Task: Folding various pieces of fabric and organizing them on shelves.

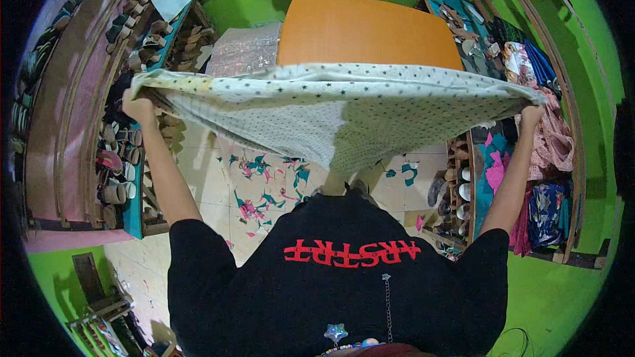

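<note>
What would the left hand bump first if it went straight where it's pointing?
Past the cloth it grips, the left hand would probably meet the shoes ahead, but depth is unclear; it might pass above them.

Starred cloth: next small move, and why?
Probably bring the right hand toward the left hand to halve the starred cloth: the hands grip it at opposite ends, arms spread wide, its upper edge stretched between them and its middle hanging loose.
</note>
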`<state>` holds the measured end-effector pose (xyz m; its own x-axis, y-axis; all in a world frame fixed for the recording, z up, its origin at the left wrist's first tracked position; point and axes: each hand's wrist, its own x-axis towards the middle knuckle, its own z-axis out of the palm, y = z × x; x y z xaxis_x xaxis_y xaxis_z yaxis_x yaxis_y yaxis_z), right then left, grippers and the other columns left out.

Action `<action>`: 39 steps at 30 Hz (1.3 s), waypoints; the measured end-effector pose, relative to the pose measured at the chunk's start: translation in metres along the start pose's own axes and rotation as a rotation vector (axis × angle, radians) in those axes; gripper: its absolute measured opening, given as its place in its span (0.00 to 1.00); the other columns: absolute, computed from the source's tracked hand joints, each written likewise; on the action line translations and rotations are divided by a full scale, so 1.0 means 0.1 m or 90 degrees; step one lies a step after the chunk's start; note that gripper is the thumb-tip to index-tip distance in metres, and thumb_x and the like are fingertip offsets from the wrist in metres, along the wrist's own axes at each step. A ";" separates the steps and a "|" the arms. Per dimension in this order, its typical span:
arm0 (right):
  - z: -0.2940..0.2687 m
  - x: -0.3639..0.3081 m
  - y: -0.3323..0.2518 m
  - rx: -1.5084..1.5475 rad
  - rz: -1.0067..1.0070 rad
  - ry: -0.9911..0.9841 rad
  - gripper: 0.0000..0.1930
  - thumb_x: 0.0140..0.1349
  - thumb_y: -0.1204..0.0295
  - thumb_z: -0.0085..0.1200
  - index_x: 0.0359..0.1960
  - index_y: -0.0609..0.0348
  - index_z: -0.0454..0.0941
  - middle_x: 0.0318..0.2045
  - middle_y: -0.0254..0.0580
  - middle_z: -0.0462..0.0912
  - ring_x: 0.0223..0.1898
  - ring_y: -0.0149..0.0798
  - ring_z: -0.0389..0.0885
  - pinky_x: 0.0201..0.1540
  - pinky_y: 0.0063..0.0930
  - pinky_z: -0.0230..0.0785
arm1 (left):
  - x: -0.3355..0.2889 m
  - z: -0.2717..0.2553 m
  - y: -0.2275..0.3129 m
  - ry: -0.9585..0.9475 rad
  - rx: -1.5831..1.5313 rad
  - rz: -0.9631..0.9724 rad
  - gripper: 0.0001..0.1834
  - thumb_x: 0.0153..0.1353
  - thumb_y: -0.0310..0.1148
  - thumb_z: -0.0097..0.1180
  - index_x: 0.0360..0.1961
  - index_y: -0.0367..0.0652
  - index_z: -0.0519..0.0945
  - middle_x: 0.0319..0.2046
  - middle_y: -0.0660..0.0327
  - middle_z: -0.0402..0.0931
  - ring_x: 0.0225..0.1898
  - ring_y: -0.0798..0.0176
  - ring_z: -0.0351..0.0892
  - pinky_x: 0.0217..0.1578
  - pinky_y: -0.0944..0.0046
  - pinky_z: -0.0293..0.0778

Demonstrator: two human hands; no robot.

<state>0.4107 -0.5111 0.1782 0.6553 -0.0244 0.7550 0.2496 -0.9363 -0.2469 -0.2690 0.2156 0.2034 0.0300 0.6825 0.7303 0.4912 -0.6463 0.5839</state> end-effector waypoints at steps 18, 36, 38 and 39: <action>-0.60 0.36 -0.29 0.470 -0.256 0.072 0.12 0.51 0.72 0.48 0.35 0.66 0.72 0.33 0.46 0.75 0.36 0.35 0.72 0.39 0.32 0.64 | 0.15 -0.26 0.30 -0.065 0.057 -0.020 0.08 0.49 0.22 0.41 0.29 0.33 0.72 0.24 0.56 0.72 0.29 0.61 0.70 0.31 0.66 0.64; -0.65 1.30 0.38 0.214 0.202 -0.193 0.18 0.48 0.64 0.47 0.33 0.70 0.73 0.32 0.61 0.76 0.36 0.50 0.75 0.39 0.38 0.64 | 1.29 -0.03 0.80 -0.171 0.354 -0.022 0.18 0.47 0.24 0.37 0.38 0.44 0.74 0.36 0.50 0.73 0.36 0.49 0.73 0.33 0.57 0.71; -0.40 0.75 -0.23 0.031 0.145 -0.151 0.17 0.45 0.74 0.39 0.37 0.71 0.71 0.40 0.63 0.72 0.44 0.54 0.70 0.47 0.35 0.60 | 1.10 -0.15 0.64 -0.195 -0.241 -0.372 0.18 0.49 0.21 0.33 0.39 0.38 0.73 0.36 0.49 0.73 0.32 0.54 0.76 0.30 0.61 0.75; -0.47 0.62 -0.21 0.135 0.160 -0.147 0.18 0.45 0.74 0.39 0.39 0.70 0.70 0.40 0.62 0.72 0.44 0.55 0.70 0.47 0.35 0.59 | 1.05 -0.08 0.65 -0.181 -0.253 -0.404 0.17 0.51 0.20 0.32 0.39 0.35 0.72 0.35 0.49 0.73 0.30 0.54 0.77 0.29 0.61 0.77</action>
<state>0.4126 -0.5092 0.2583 0.8518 -0.1412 0.5045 0.1870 -0.8175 -0.5447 -0.2412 0.2425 0.3207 0.0957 0.9870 0.1295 0.1437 -0.1424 0.9793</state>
